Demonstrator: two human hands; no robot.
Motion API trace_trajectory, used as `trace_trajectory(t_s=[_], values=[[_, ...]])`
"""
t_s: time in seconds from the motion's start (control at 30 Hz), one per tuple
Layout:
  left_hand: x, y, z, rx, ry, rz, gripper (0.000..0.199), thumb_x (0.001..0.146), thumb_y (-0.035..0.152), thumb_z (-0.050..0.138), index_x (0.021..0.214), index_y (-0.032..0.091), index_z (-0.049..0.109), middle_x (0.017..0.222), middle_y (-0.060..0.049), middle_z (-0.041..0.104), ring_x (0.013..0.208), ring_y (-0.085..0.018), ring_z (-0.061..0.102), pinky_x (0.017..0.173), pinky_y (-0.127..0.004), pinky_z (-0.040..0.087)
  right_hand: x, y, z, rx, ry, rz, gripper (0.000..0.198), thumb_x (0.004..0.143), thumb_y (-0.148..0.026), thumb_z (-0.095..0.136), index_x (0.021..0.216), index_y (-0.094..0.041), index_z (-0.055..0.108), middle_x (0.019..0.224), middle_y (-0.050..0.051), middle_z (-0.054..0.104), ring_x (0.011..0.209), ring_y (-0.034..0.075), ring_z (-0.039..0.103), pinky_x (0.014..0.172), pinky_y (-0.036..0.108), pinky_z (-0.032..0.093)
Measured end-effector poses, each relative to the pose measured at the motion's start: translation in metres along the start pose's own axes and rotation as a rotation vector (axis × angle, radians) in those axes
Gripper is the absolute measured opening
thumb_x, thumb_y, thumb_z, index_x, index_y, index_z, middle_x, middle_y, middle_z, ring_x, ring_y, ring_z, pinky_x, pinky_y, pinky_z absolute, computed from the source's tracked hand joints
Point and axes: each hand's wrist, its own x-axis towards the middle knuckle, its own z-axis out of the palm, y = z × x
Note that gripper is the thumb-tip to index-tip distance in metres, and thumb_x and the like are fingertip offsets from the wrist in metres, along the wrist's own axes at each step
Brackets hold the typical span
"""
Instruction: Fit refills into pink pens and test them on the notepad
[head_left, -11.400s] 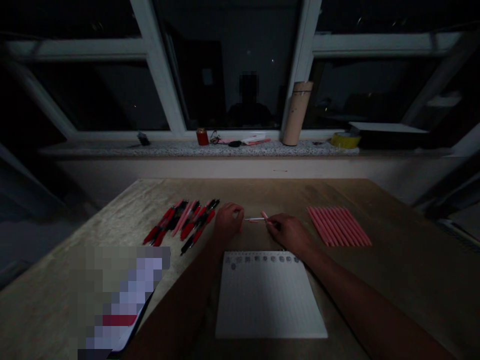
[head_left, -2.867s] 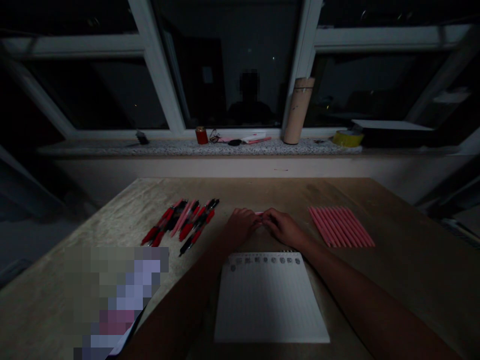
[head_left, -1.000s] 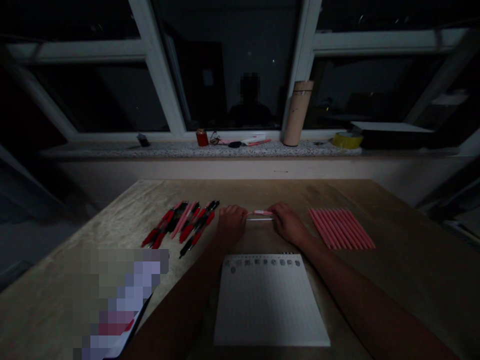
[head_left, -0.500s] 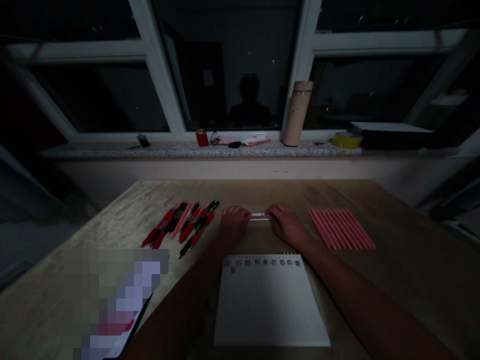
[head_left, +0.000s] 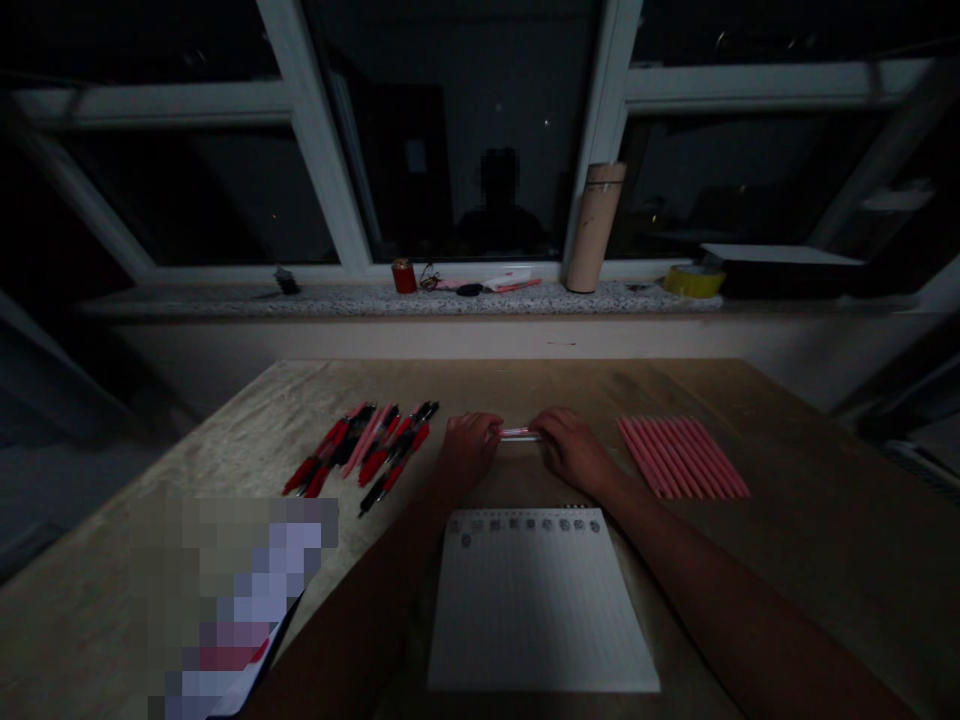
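Just beyond the notepad, my left hand (head_left: 469,447) and my right hand (head_left: 574,447) face each other with a small gap between them. Slim, shiny pen-like sticks (head_left: 519,435), pale with a pinkish tint, span that gap. Each hand has its fingers closed on one end, so both tips are hidden. Below my hands lies a white lined spiral notepad (head_left: 544,610) with a row of small dark round drawings along its top. Left of my left hand is a loose group of red, black and pink pens (head_left: 390,450). Pink pencils (head_left: 682,458) lie side by side in a neat row to the right.
A blurred-out flat object (head_left: 255,600) lies at the table's left front. Beyond the table (head_left: 600,385), the speckled windowsill (head_left: 360,300) carries a tall tan flask (head_left: 598,228), a roll of yellow tape (head_left: 694,281), a red jar (head_left: 403,276) and small items.
Both hands stay in nearly the same place, still closed on the pen-like sticks. The sticks and the fingers have shifted only slightly. The pens, pencils and notepad have not moved.
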Motion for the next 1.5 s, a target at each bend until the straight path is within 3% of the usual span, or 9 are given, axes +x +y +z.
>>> trace_trajectory(t_s=[0.47,0.63,0.83,1.1,1.5], values=[[0.003,0.005,-0.009,-0.003,0.183,0.066,0.013,0.086,0.025,0.050,0.089,0.018,0.061,0.085,-0.004,0.068,0.083,-0.018,0.060,0.083,-0.035,0.040,0.000,-0.003,0.000,0.108,-0.019,-0.047,0.029,0.085,-0.011,0.044,0.109,-0.019,0.059,0.099,0.009,0.064,0.094,0.021,0.054,0.085,0.035,0.043],[0.003,0.012,-0.012,0.008,0.229,0.149,0.016,0.088,0.024,0.046,0.094,0.018,0.060,0.090,-0.004,0.068,0.086,-0.018,0.059,0.085,-0.035,0.039,0.001,-0.011,-0.004,0.129,-0.003,0.024,0.029,0.087,-0.018,0.045,0.113,-0.017,0.057,0.103,0.012,0.063,0.093,0.021,0.057,0.084,0.035,0.045],[0.000,0.020,-0.013,-0.023,0.277,0.170,0.025,0.088,0.026,0.044,0.110,0.019,0.053,0.104,-0.007,0.065,0.096,-0.019,0.056,0.089,-0.036,0.038,0.002,-0.015,-0.001,0.289,0.054,0.127,0.027,0.085,-0.022,0.049,0.110,-0.018,0.057,0.092,0.008,0.064,0.081,0.018,0.059,0.076,0.031,0.047],[-0.001,0.015,-0.012,-0.036,0.284,0.140,0.024,0.085,0.022,0.046,0.108,0.017,0.051,0.100,-0.006,0.065,0.093,-0.019,0.056,0.088,-0.035,0.038,-0.002,0.001,0.014,0.651,0.143,0.294,0.023,0.081,-0.024,0.052,0.103,-0.017,0.052,0.079,0.002,0.063,0.072,0.015,0.062,0.069,0.027,0.048],[-0.001,0.014,-0.012,-0.008,0.248,0.107,0.022,0.084,0.022,0.044,0.103,0.017,0.053,0.098,-0.008,0.065,0.094,-0.020,0.057,0.087,-0.037,0.038,-0.002,0.003,0.015,0.758,0.143,0.346,0.026,0.082,-0.032,0.054,0.103,-0.018,0.051,0.088,0.007,0.066,0.073,0.016,0.064,0.069,0.030,0.050]])
